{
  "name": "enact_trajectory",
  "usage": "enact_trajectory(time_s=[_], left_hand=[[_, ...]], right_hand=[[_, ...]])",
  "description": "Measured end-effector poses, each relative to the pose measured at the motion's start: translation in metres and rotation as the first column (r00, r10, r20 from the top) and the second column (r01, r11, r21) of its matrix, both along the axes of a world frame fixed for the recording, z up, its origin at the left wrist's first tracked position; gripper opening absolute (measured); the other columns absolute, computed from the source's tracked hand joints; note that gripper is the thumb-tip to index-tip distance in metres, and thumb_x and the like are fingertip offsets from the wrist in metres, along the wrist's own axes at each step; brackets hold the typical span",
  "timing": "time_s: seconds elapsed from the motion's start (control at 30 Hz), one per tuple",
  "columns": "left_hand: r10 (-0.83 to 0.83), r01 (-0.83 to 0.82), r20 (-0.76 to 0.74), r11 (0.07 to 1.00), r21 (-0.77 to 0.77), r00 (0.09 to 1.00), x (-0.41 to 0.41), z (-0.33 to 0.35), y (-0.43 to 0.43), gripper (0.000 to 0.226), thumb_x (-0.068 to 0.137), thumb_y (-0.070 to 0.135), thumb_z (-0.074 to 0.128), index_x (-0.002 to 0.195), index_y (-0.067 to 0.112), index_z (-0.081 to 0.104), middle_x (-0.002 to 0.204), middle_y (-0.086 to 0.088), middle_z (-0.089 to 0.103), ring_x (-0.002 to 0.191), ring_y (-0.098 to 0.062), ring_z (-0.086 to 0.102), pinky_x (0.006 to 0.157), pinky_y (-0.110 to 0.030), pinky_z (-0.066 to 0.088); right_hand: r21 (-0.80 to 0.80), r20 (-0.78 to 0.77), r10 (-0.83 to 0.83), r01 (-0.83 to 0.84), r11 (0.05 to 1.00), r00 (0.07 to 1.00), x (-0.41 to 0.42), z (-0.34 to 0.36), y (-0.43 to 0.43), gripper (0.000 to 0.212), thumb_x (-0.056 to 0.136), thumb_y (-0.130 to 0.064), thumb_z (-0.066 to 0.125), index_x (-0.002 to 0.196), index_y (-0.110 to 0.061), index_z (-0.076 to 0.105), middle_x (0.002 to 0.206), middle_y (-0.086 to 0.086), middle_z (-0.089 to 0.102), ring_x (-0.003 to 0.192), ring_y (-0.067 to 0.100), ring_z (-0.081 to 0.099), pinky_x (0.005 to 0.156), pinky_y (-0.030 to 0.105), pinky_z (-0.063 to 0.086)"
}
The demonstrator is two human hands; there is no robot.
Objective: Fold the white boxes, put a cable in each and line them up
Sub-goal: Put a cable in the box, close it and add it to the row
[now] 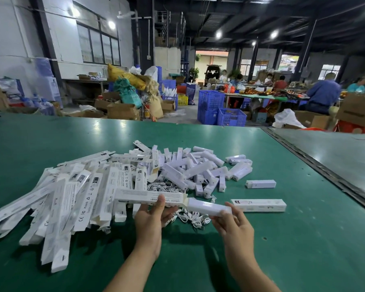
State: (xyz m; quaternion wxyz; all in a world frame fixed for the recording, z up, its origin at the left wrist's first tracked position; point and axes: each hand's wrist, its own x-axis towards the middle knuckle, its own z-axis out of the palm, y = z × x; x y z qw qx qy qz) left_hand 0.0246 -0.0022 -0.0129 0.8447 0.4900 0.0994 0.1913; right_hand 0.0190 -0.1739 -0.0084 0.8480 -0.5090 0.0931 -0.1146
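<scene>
Head view: a green worktop [282, 239] carries a sprawl of flat white boxes [67, 199] and, beyond, loose white bars [198, 169]. Above it, the left hand [152, 216] grips a folded box [148, 197]. The right hand [234, 222] pinches a single bar [209, 207] at the box's open end. Cables [190, 218] lie beneath.

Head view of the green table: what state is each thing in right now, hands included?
Held box: folded into shape, right end open, gripped by left hand.
White bar: one end at that box's open mouth, pinched by right hand.
Box pile: flat, not yet folded.
Cables: loose, tangled heap.
Loose bars: heaped, unboxed.
Box at right: closed, lying flat.
</scene>
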Motion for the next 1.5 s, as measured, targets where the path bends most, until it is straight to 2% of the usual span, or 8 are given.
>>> enact_trajectory(time_s=[0.33,0.53,0.87,1.03,1.13,1.2,1.33,1.5], left_hand=[[-0.036,0.036,0.001,0.999,0.023,0.999,-0.001,0.001,-0.002,0.038,0.078,0.033,0.066,0.101,0.004,0.058,0.083,-0.007,0.077,0.077,-0.026,0.076,0.058,-0.023,0.057],[-0.046,0.045,0.012,0.998,0.045,0.999,-0.001,0.001,-0.003,0.033,0.078,0.033,0.066,0.100,0.009,0.061,0.087,-0.004,0.077,0.078,-0.027,0.076,0.059,-0.024,0.057],[-0.023,0.023,-0.008,0.998,0.057,1.000,0.000,-0.002,0.001,0.038,0.077,0.037,0.066,0.098,0.006,0.061,0.080,-0.006,0.076,0.075,-0.025,0.075,0.060,-0.025,0.057],[-0.008,0.009,-0.030,0.999,0.039,1.000,0.000,-0.002,0.003,0.037,0.077,0.037,0.065,0.093,0.004,0.060,0.075,-0.005,0.075,0.071,-0.021,0.075,0.055,-0.022,0.055],[0.027,-0.026,-0.038,0.999,0.024,0.999,0.002,-0.002,0.005,0.037,0.076,0.037,0.067,0.091,0.004,0.060,0.077,-0.009,0.074,0.070,-0.022,0.075,0.061,-0.026,0.056],[0.037,-0.037,-0.046,0.999,0.012,0.998,0.002,-0.003,0.006,0.037,0.075,0.036,0.068,0.091,0.004,0.060,0.077,-0.010,0.073,0.069,-0.022,0.074,0.066,-0.029,0.056],[0.041,-0.041,-0.040,0.999,-0.009,0.998,0.002,-0.003,0.005,0.040,0.075,0.035,0.068,0.094,0.001,0.061,0.086,-0.016,0.074,0.073,-0.024,0.075,0.075,-0.036,0.056],[0.044,-0.045,-0.048,0.999,-0.024,0.998,0.001,-0.001,0.006,0.037,0.075,0.036,0.068,0.091,0.004,0.059,0.088,-0.019,0.072,0.072,-0.025,0.074,0.073,-0.035,0.055]], right_hand=[[-0.007,0.032,0.011,-0.011,1.000,0.999,0.000,-0.003,0.001,0.014,0.091,-0.003,0.063,0.103,-0.010,0.066,0.083,0.015,0.074,0.079,0.026,0.074,0.065,0.020,0.057],[-0.023,0.026,0.048,-0.047,0.999,0.999,0.002,-0.010,-0.002,0.016,0.092,-0.001,0.061,0.103,-0.010,0.067,0.087,0.014,0.075,0.081,0.026,0.073,0.069,0.023,0.058],[-0.309,0.064,0.112,-0.087,0.947,0.992,0.002,-0.007,-0.016,0.024,0.083,-0.005,0.073,0.102,-0.018,0.072,0.076,0.006,0.071,0.074,0.014,0.064,0.080,0.032,0.055],[-0.509,0.114,0.197,-0.113,0.853,0.974,0.001,-0.004,-0.024,0.026,0.079,-0.014,0.079,0.103,-0.023,0.073,0.062,-0.010,0.061,0.062,0.003,0.056,0.065,0.014,0.048],[-0.578,0.106,0.240,-0.136,0.804,0.965,0.001,-0.002,-0.025,0.031,0.079,-0.016,0.079,0.108,-0.024,0.072,0.079,0.017,0.067,0.073,0.014,0.060,0.076,0.031,0.053],[-0.601,0.101,0.252,-0.143,0.786,0.962,0.001,-0.001,-0.025,0.029,0.079,-0.014,0.079,0.105,-0.025,0.072,0.089,0.023,0.067,0.076,0.020,0.061,0.080,0.040,0.053],[-0.563,0.084,0.266,-0.175,0.808,0.960,-0.001,0.002,-0.026,0.030,0.078,-0.012,0.080,0.106,-0.021,0.072,0.084,0.011,0.073,0.077,0.015,0.066,0.078,0.028,0.054],[-0.489,0.033,0.301,-0.247,0.836,0.953,0.000,0.003,-0.028,0.036,0.080,-0.009,0.077,0.108,-0.027,0.068,0.067,-0.010,0.068,0.066,0.001,0.062,0.068,0.012,0.048]])
